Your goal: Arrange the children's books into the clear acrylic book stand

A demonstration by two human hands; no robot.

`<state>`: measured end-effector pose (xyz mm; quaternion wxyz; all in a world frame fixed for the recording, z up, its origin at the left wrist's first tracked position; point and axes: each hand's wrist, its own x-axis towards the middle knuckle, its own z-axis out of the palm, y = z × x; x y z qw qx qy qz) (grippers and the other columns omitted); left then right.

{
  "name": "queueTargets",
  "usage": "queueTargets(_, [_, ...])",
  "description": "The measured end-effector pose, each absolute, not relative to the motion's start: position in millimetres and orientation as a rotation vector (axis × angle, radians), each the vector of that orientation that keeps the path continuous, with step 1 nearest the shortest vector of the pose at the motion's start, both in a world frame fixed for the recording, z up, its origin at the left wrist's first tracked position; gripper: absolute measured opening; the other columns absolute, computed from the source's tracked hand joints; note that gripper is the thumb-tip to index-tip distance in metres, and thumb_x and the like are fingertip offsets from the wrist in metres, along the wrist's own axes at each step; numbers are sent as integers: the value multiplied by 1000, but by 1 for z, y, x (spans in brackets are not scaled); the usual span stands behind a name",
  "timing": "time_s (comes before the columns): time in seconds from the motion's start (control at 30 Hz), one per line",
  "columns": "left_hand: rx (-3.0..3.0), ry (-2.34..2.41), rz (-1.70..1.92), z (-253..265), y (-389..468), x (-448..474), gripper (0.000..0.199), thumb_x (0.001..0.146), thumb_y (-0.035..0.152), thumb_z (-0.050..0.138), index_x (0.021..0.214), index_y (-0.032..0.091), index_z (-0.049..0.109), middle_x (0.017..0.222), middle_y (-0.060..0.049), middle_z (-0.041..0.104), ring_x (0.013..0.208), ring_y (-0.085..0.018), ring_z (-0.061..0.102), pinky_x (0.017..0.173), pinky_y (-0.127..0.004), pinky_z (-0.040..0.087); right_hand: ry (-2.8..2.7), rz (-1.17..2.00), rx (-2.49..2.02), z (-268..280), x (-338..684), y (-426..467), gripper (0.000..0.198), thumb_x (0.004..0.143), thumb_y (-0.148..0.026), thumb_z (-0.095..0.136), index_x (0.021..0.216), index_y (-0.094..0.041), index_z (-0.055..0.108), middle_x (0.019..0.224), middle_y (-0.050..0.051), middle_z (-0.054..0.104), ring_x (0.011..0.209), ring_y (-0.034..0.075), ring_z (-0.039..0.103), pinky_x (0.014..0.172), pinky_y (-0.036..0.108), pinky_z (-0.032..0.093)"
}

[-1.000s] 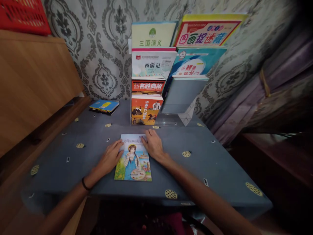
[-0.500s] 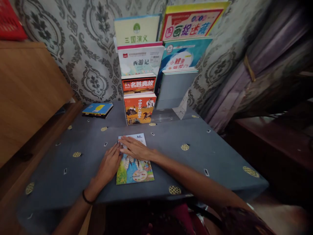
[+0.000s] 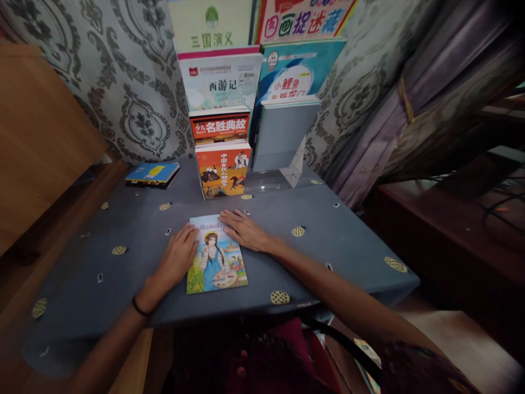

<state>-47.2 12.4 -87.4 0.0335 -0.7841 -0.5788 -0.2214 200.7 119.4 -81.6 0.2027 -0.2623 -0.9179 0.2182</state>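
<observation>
A thin picture book (image 3: 215, 262) lies closed and flat on the patterned blue-grey tablecloth (image 3: 324, 290). Its cover shows a figure with braids, a yellow hat and blue overalls beside a paint palette. My left hand (image 3: 179, 254), with a dark band at the wrist, rests along the book's upper left edge, fingers stretched out. Across the upper right edge lies my right hand (image 3: 245, 231), its fingers spread and flat, tips on the cover near the title. Neither hand grips the book.
Behind the book, a clear stand (image 3: 293, 171) holds several upright books, among them an orange one (image 3: 223, 172) and a teal one (image 3: 303, 68). Further left lie stacked books, a blue one (image 3: 152, 172) on top. A wooden cabinet (image 3: 45, 148) borders the left; a purple curtain (image 3: 377, 126) hangs right.
My hands have moved apart: the right slid from the cover's upper left to its upper right, the left drew back to the left edge. More of the cover shows. The camera view has shifted.
</observation>
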Motion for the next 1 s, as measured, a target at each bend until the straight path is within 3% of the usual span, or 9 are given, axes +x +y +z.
queueTargets(0.2, [-2483, -1748, -634, -84, 41, -40, 37, 100, 25, 36, 127, 15, 59, 134, -18, 62, 127, -30, 57, 109, -53, 46, -2606, 695, -673, -75, 212, 97, 50, 105, -39, 36, 147, -18, 49, 153, 12, 49, 149, 25, 35, 125, 56, 20])
queueTargets(0.63, [-2450, -1785, -658, -92, 40, -39, 39, 101, 25, 33, 131, 15, 56, 138, -17, 60, 132, -29, 53, 111, -50, 44, -2747, 756, -401, -61, 257, -14, 53, 103, -30, 48, 154, -21, 37, 157, 9, 44, 151, 20, 32, 126, 50, 24])
queueTargets(1.0, [-2398, -1817, -688, -95, 31, -35, 41, 101, 23, 32, 130, 13, 59, 138, -18, 60, 130, -30, 54, 111, -50, 44, -2889, 513, -166, -53, 188, -33, 48, 103, -40, 49, 145, -17, 49, 156, 13, 46, 148, 22, 38, 125, 45, 25])
